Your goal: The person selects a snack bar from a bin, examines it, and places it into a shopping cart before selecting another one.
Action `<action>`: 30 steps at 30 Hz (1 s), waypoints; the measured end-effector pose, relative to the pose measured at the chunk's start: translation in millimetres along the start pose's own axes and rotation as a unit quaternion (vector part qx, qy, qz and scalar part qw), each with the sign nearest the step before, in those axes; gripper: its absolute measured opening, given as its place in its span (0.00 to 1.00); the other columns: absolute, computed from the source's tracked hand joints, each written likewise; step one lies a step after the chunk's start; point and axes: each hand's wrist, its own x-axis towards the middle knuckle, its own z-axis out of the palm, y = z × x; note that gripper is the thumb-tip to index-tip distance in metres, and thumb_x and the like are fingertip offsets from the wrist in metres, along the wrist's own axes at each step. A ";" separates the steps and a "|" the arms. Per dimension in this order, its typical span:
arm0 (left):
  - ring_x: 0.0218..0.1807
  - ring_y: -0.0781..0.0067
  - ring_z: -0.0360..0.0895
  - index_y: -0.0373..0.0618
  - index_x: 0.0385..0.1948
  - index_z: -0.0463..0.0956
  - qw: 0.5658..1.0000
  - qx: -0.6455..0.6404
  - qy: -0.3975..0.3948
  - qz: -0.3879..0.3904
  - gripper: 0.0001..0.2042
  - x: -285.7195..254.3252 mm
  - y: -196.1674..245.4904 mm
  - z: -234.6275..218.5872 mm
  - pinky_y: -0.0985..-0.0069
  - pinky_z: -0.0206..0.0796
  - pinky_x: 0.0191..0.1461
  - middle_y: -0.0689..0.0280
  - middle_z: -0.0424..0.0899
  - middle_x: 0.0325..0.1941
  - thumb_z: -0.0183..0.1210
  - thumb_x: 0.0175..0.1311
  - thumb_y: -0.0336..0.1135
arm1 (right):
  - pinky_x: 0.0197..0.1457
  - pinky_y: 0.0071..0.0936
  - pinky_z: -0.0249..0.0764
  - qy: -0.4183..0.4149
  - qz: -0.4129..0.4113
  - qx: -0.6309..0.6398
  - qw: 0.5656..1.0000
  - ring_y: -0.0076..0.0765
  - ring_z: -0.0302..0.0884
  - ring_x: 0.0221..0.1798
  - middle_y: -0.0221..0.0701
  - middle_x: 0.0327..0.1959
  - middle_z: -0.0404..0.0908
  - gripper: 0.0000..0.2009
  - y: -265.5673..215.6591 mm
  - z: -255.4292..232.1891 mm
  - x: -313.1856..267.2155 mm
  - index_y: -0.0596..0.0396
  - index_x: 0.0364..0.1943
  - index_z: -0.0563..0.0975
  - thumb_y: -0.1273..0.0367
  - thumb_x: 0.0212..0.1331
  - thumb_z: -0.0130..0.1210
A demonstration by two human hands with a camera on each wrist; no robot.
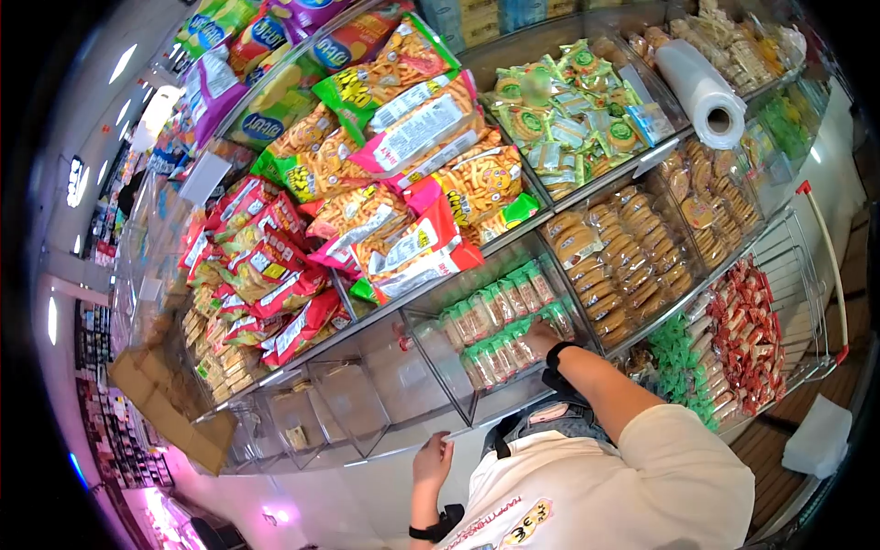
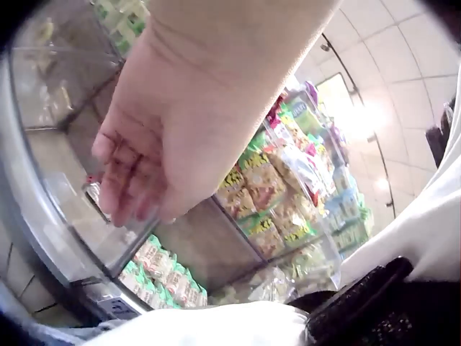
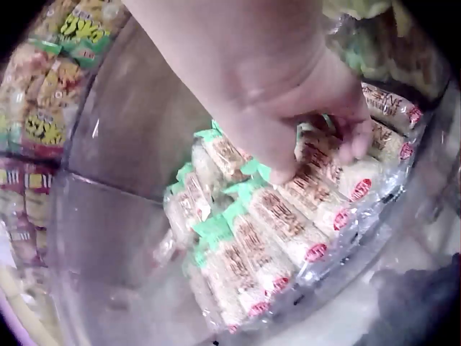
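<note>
My right hand (image 1: 543,339) reaches into a clear bin of wrapped snack bars (image 1: 490,316) with green ends. In the right wrist view, these bars (image 3: 263,223) lie in slanting rows, with brown print and a red oval at the near end. The thumb and curled fingers of the right hand (image 3: 288,108) pinch one bar in the row, partly hidden beneath them. Near the front edge of the display, my left hand (image 1: 433,463) hangs in the air. Its fingers curl loosely around nothing in the left wrist view, where the palm of the left hand (image 2: 155,144) shows.
Clear dividers separate the bins. Packed round cookies (image 1: 619,261) lie right of the bars, and large chip bags (image 1: 412,137) are heaped behind. A plastic bag roll (image 1: 701,92) lies at the upper right. A wire rack (image 1: 807,302) holds red and green packets. A cardboard box (image 1: 170,412) sits left.
</note>
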 end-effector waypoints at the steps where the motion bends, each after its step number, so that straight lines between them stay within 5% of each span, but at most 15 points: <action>1: 0.24 0.65 0.73 0.43 0.32 0.70 0.998 0.054 0.017 0.026 0.11 6.7 13.6 -4.0 0.75 0.64 0.27 0.60 0.75 0.22 0.52 0.49 0.37 | 0.51 0.35 0.60 0.019 0.009 0.002 1.000 0.49 0.58 0.51 0.50 0.55 0.46 0.28 10.7 29.6 44.8 0.63 0.48 0.53 0.62 0.46 0.48; 3: 0.25 0.60 0.72 0.43 0.23 0.71 0.970 0.141 0.086 0.177 0.09 21.2 28.0 -7.3 0.71 0.63 0.27 0.59 0.74 0.21 0.52 0.47 0.38 | 0.49 0.34 0.63 0.077 -0.096 0.003 0.992 0.46 0.61 0.49 0.50 0.52 0.54 0.28 -1.5 7.6 23.3 0.64 0.47 0.56 0.60 0.45 0.49; 4: 0.25 0.60 0.72 0.43 0.21 0.70 0.970 0.162 0.073 0.169 0.07 26.4 40.6 -11.2 0.70 0.64 0.27 0.59 0.73 0.20 0.52 0.46 0.37 | 0.44 0.32 0.65 0.134 -0.180 -0.020 0.974 0.41 0.65 0.45 0.45 0.41 0.66 0.24 -5.8 7.2 18.3 0.62 0.43 0.62 0.59 0.45 0.51; 6: 0.24 0.60 0.72 0.42 0.17 0.69 0.965 0.199 0.044 0.164 0.05 36.8 67.8 -15.9 0.69 0.64 0.26 0.59 0.73 0.20 0.51 0.45 0.33 | 0.39 0.26 0.64 -0.078 -0.295 0.144 0.942 0.30 0.68 0.35 0.35 0.31 0.71 0.16 -33.4 -23.2 -37.1 0.59 0.34 0.68 0.60 0.48 0.49; 8: 0.24 0.59 0.72 0.43 0.14 0.68 0.959 0.228 0.038 0.165 0.04 53.4 70.5 -2.9 0.68 0.64 0.26 0.59 0.73 0.18 0.51 0.42 0.30 | 0.35 0.25 0.64 -0.097 -0.468 0.194 0.857 0.32 0.68 0.34 0.36 0.31 0.71 0.16 -46.6 -38.3 -108.3 0.58 0.33 0.69 0.59 0.50 0.46; 11: 0.23 0.57 0.72 0.44 0.14 0.70 0.958 0.213 0.045 0.185 0.01 69.5 88.9 10.7 0.66 0.65 0.27 0.58 0.73 0.17 0.50 0.37 0.28 | 0.32 0.28 0.63 -0.130 -0.496 0.200 0.835 0.34 0.67 0.29 0.38 0.25 0.69 0.12 -50.1 -54.8 -187.6 0.59 0.27 0.66 0.62 0.50 0.47; 12: 0.24 0.57 0.72 0.44 0.15 0.70 0.960 0.175 0.051 0.213 0.02 72.2 92.1 13.3 0.66 0.65 0.27 0.58 0.73 0.17 0.49 0.38 0.29 | 0.33 0.30 0.61 -0.035 -0.542 0.181 0.820 0.38 0.64 0.29 0.39 0.23 0.67 0.12 -45.4 -49.8 -194.7 0.59 0.24 0.65 0.63 0.50 0.47; 13: 0.25 0.56 0.72 0.45 0.15 0.71 0.959 0.136 0.054 0.244 0.03 76.1 96.7 17.1 0.66 0.65 0.28 0.58 0.74 0.17 0.49 0.39 0.30 | 0.33 0.31 0.59 0.018 -0.557 0.172 0.813 0.42 0.61 0.29 0.40 0.24 0.64 0.12 -40.4 -46.8 -195.0 0.60 0.22 0.64 0.64 0.49 0.48; 14: 0.26 0.56 0.72 0.45 0.18 0.72 0.969 0.162 0.012 0.187 0.05 80.5 102.6 22.5 0.66 0.64 0.28 0.58 0.74 0.18 0.48 0.42 0.33 | 0.33 0.33 0.59 0.075 -0.559 0.175 0.807 0.43 0.61 0.29 0.42 0.25 0.63 0.13 -33.0 -42.1 -194.3 0.60 0.22 0.63 0.64 0.49 0.47; 17: 0.26 0.57 0.73 0.47 0.24 0.72 0.964 0.085 -0.007 0.252 0.08 92.6 105.2 47.5 0.67 0.64 0.28 0.58 0.75 0.23 0.50 0.44 0.38 | 0.39 0.35 0.58 0.164 -0.542 0.123 0.815 0.47 0.60 0.34 0.43 0.26 0.62 0.16 -14.5 -45.1 -205.6 0.62 0.22 0.64 0.60 0.51 0.44; 19: 0.27 0.58 0.73 0.47 0.24 0.72 0.954 0.047 -0.019 0.297 0.09 93.6 118.9 55.1 0.67 0.64 0.28 0.58 0.75 0.25 0.50 0.44 0.39 | 0.40 0.35 0.58 0.063 -0.508 0.152 0.846 0.46 0.60 0.35 0.43 0.27 0.62 0.16 -3.4 -59.6 -215.4 0.63 0.25 0.64 0.60 0.51 0.44; 22: 0.27 0.59 0.73 0.46 0.25 0.71 0.934 0.023 -0.048 0.353 0.09 94.5 141.2 57.1 0.68 0.64 0.28 0.58 0.75 0.25 0.50 0.44 0.39 | 0.40 0.35 0.58 0.171 -0.474 0.196 0.841 0.46 0.60 0.35 0.43 0.28 0.62 0.17 10.1 -56.9 -203.7 0.63 0.26 0.64 0.59 0.50 0.44; 26: 0.28 0.60 0.73 0.45 0.25 0.71 0.931 0.034 -0.100 0.351 0.09 106.9 146.8 71.5 0.70 0.64 0.28 0.58 0.75 0.25 0.50 0.45 0.38 | 0.39 0.34 0.59 0.179 -0.456 0.208 0.847 0.44 0.60 0.35 0.42 0.29 0.62 0.16 25.3 -56.7 -203.2 0.62 0.25 0.64 0.59 0.50 0.45; 29: 0.28 0.61 0.73 0.44 0.25 0.71 0.933 0.053 -0.133 0.329 0.09 114.3 146.1 80.5 0.70 0.64 0.28 0.58 0.75 0.25 0.50 0.45 0.37 | 0.39 0.34 0.59 0.063 -0.439 0.285 0.849 0.44 0.60 0.36 0.42 0.30 0.63 0.15 35.6 -73.2 -203.6 0.61 0.23 0.64 0.60 0.49 0.46; 30: 0.28 0.62 0.73 0.43 0.25 0.71 0.935 0.084 -0.139 0.317 0.09 113.2 153.1 80.2 0.71 0.64 0.28 0.59 0.75 0.25 0.50 0.46 0.37 | 0.37 0.33 0.59 0.144 -0.432 0.283 0.844 0.43 0.60 0.35 0.42 0.29 0.63 0.14 38.9 -68.7 -199.2 0.60 0.22 0.64 0.61 0.49 0.46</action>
